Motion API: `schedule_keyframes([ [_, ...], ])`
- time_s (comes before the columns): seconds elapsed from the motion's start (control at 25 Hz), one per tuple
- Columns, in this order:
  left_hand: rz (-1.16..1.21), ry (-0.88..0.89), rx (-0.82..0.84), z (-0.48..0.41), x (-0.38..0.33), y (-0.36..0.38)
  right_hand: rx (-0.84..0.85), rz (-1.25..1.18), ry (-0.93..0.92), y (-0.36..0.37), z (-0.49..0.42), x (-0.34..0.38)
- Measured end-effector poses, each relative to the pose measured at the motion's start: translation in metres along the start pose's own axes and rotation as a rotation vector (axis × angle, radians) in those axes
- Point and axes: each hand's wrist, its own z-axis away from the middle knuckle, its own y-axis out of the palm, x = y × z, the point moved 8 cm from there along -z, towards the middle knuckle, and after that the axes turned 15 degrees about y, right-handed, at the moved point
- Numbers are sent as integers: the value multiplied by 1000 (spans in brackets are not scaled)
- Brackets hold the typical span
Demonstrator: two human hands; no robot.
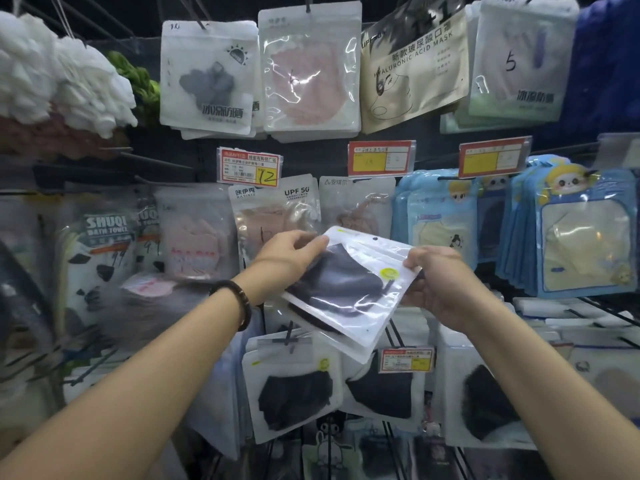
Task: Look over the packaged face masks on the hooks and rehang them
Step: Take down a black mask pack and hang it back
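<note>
Two hands hold a small stack of black-mask packs – clear pouches lying one on another – tilted in the air in front of the display wall and off every hook. The left hand, with a dark bead bracelet on its wrist, grips the stack's upper left edge with curled fingers. The right hand pinches the right edge, just beside a round yellow-green sticker. The punched hang hole near the top edge of the front pouch is free.

Just below the stack, a matching black-mask pack hangs on a lower hook. Above, a grey-mask pack, a pink-mask pack and a beige pack printed "HYALURONIC ACID MASK" hang side by side. A red-and-yellow price tag marked 12 sits under them – blue cartoon packs fill the right, white puffs the upper left.
</note>
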Motion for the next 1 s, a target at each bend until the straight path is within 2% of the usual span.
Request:
schedule_keyframes([
  [0.08, 177, -111, 22, 2, 7, 4, 22, 68, -56, 2, 5, 9],
  [0.16, 285, -134, 29, 8, 7, 4, 24, 159, -92, 6, 8, 13],
  [0.28, 472, -129, -80, 22, 6, 1, 37, 229, -132, 14, 8, 12],
  [0.44, 441, -12, -295, 49, -1, -10, -25, 100, -160, 22, 4, 5],
  [0.56, 460, -1, -352, 68, -8, -13, -55, 0, -189, 28, 6, 8],
  [0.8, 564, 42, -507, 76, -22, -30, -79, 97, -297, 45, 17, 21],
  [1.0, 645, 19, -576, 88, -8, -28, -49, 94, -280, 54, 20, 17],
])
